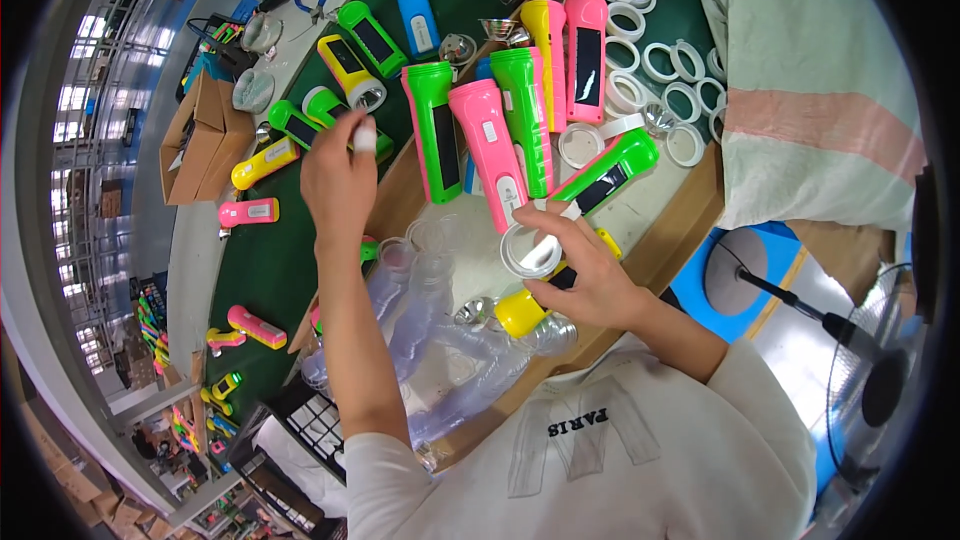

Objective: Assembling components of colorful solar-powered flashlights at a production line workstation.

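Note:
My right hand [592,275] is closed around a white ring [532,252] with a shiny, clear face, pinching its edge between thumb and fingers. Just under this hand lies a yellow flashlight [520,313]. Farther left, my left hand [342,180] has its fingers bent together over a green flashlight [325,103]; a white cover wraps one fingertip, and whatever is between the fingers is hidden. Between both hands stand a green-and-pink flashlight [433,130] and a pink flashlight [487,145]. A green flashlight with a dark panel [610,172] lies beyond my right hand.
Loose white rings [683,102] cover the tray's far right, near a pale sack [800,70]. Clear plastic sleeves of stacked parts [430,310] lie at the near left. Beyond the wooden edge, a green belt [235,270] carries more flashlights. A cardboard box [208,140] stands left; a fan [870,380] stands right.

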`<state>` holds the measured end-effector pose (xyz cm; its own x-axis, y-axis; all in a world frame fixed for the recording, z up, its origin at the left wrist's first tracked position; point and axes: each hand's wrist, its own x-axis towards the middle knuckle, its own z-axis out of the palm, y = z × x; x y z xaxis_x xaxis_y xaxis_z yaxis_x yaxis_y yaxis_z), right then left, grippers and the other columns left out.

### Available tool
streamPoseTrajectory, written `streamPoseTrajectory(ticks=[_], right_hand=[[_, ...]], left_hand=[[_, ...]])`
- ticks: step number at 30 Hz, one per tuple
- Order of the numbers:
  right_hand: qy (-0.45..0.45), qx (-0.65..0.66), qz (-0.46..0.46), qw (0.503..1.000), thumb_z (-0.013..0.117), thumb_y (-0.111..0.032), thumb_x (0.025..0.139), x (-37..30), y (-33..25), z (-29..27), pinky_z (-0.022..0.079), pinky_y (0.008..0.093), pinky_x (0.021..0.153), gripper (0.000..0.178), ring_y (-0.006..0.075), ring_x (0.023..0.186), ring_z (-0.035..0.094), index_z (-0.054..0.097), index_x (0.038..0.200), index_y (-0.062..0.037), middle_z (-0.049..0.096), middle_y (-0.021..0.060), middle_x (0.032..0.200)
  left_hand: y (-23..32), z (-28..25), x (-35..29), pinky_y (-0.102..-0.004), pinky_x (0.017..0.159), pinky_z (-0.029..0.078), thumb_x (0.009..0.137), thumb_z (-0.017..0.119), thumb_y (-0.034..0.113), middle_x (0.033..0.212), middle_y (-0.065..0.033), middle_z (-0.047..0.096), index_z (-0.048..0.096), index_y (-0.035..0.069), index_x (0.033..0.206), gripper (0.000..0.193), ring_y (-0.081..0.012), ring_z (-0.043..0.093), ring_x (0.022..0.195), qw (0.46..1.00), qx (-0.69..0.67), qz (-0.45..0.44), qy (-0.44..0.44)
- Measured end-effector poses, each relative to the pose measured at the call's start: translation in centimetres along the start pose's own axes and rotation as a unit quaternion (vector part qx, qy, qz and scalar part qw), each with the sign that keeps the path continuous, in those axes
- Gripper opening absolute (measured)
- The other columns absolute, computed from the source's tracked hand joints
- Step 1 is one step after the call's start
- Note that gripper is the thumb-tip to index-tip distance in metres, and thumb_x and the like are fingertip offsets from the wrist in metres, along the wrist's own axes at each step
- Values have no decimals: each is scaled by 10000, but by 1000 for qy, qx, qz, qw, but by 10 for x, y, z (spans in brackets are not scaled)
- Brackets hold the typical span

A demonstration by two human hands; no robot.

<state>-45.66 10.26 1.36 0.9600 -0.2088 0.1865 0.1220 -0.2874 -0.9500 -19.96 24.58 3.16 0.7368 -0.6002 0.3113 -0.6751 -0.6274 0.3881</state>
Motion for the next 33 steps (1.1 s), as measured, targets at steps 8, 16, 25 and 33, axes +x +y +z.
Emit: streamPoseTrajectory(ticks=[8,16,25,33], right_hand=[[-8,24,-55,998,700,28,707,-7,-13,5,462,326,798,700,209,863,520,429,1350,-33,504,90,978],[36,169,64,983,661,62,739,-19,-7,-3,487,316,914,684,200,1097,543,409,1358,-82,466,111,1230],[85,239,88,963,668,69,759,0,-2,-1,470,317,996,681,193,1182,511,369,1356,-62,411,110,1306],[81,78,19,994,704,-6,747,-10,-6,4,504,357,886,759,289,1115,554,332,1402,-97,464,163,1323]], left_hand=[[-25,89,99,-483,954,335,889,559,363,1150,-149,583,578,338,1210,323,-338,496,1118,942,295,-68,-147],[-64,20,36,-320,690,504,820,590,12,1007,-62,542,610,114,991,200,-156,579,888,958,-256,-125,-41],[31,-117,-111,-272,788,446,669,543,-51,1275,-188,460,615,60,809,193,-257,510,1130,983,-170,44,45],[73,-132,-162,-434,829,501,518,624,-52,1169,-185,552,669,77,737,258,-388,598,1008,959,-115,260,-7]])
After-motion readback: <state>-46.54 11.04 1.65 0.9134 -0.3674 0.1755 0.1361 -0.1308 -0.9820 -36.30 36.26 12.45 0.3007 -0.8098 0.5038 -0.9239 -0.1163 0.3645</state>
